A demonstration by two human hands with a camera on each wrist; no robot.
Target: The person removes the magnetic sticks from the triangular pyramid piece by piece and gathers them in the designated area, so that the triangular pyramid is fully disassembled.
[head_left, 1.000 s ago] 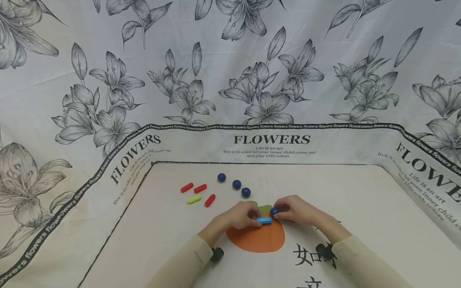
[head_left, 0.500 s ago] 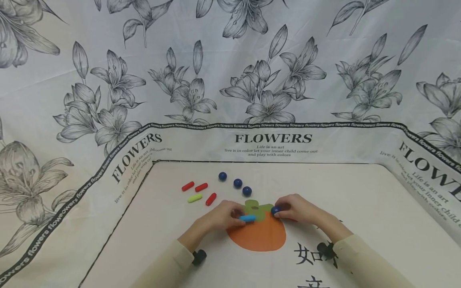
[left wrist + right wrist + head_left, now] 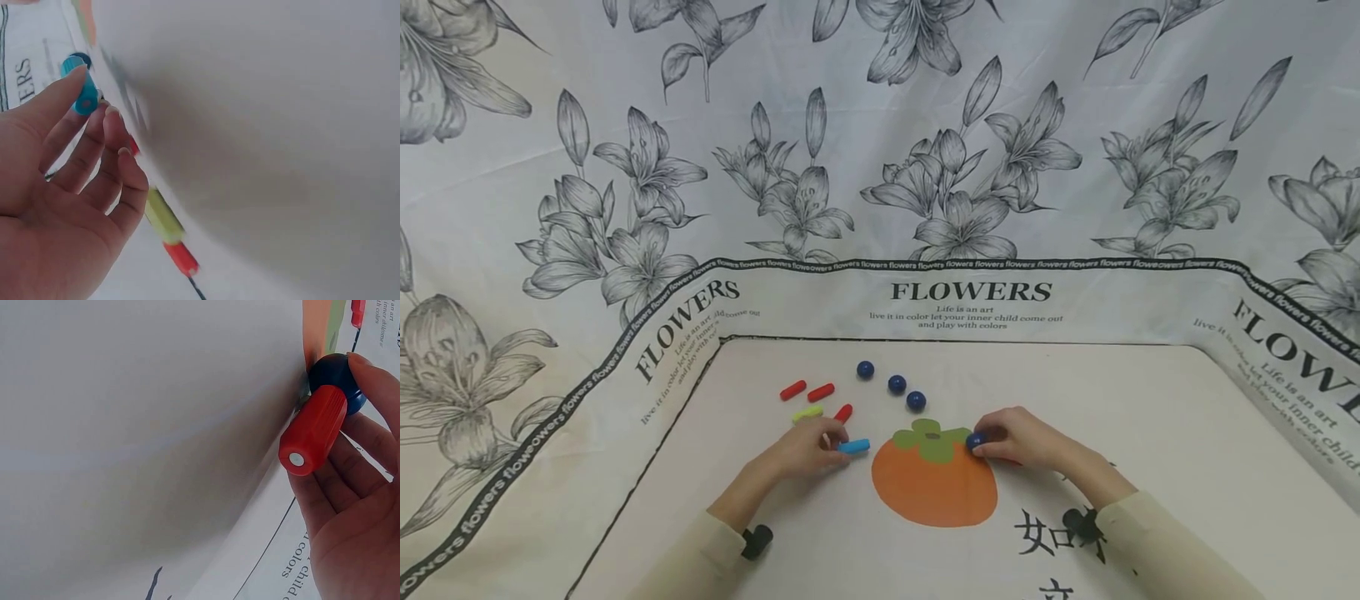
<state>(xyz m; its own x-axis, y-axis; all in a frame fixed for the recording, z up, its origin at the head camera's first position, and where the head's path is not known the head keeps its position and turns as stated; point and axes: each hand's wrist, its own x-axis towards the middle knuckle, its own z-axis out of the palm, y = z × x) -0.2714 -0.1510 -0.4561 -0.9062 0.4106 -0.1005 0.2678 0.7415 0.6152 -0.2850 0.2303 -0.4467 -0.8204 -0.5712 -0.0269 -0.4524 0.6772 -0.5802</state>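
Observation:
My left hand [image 3: 805, 450] pinches a light blue magnetic stick [image 3: 853, 447] between thumb and fingertips, left of the printed orange fruit. In the left wrist view the stick's [image 3: 86, 100] round end faces the camera. My right hand [image 3: 1022, 438] grips a dark blue ball [image 3: 976, 442] at the fruit's upper right edge. A red magnetic stick [image 3: 312, 431] joins that ball, its pale end facing the right wrist camera. Just beyond my left hand lie a lime stick [image 3: 807, 413] and a red stick [image 3: 844, 412], both partly covered by it.
Two more red sticks [image 3: 793, 390] lie farther back on the left. Three dark blue balls [image 3: 897, 384] form a slanting row behind the printed fruit [image 3: 934, 492]. A flower-printed cloth [image 3: 970, 300] rises at the back and sides of the table.
My left hand has moved left with the light blue stick, from over the printed fruit beside the right hand to near the lime and red sticks. My right hand has stayed nearly in place.

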